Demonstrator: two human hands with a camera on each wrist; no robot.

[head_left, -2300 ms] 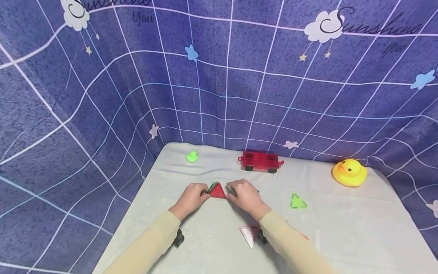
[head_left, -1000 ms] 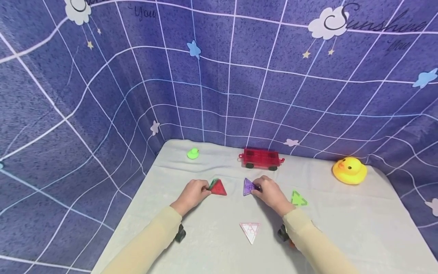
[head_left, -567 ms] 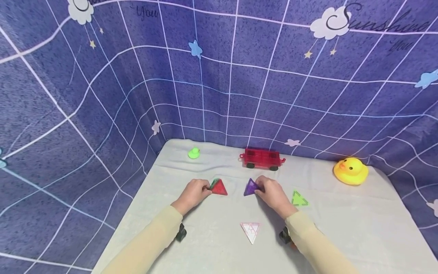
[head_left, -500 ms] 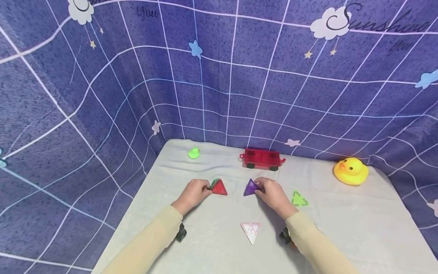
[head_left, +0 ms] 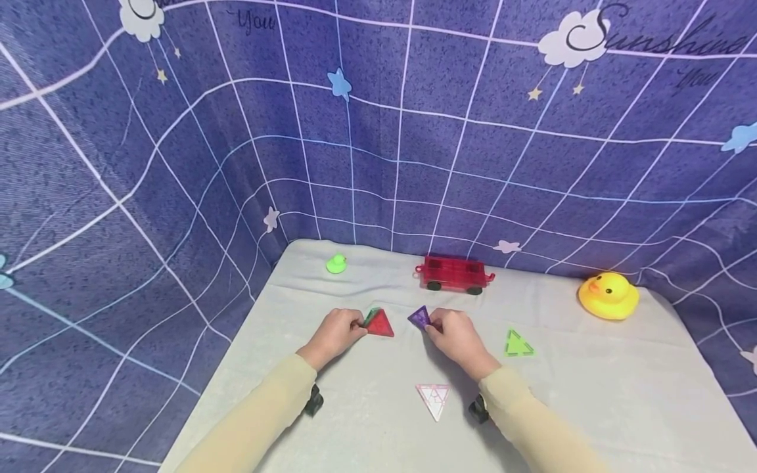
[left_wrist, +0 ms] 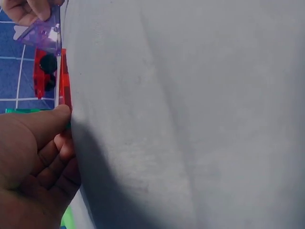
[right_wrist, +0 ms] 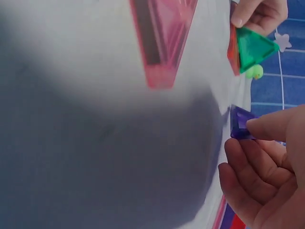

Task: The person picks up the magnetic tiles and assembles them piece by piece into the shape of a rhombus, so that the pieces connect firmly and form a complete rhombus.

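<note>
At centre frame, the left hand [head_left: 334, 333] pinched the upright red and green translucent plastic triangle tiles [head_left: 378, 322]. Just right, the right hand [head_left: 454, 336] pinched a purple translucent plastic triangle tile [head_left: 420, 316], raised off the pale grey cloth [head_left: 591, 407].

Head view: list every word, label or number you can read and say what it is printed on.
"Sunshine" in script across the white cloud on the blue backdrop cloth, top right.
"You" in small script under it.
"You" by the left cloud, top left; the script word above it is cut off by the frame edge.
Pink triangle tile: faint moulded marks, too small to read.
No other print is legible.
</note>
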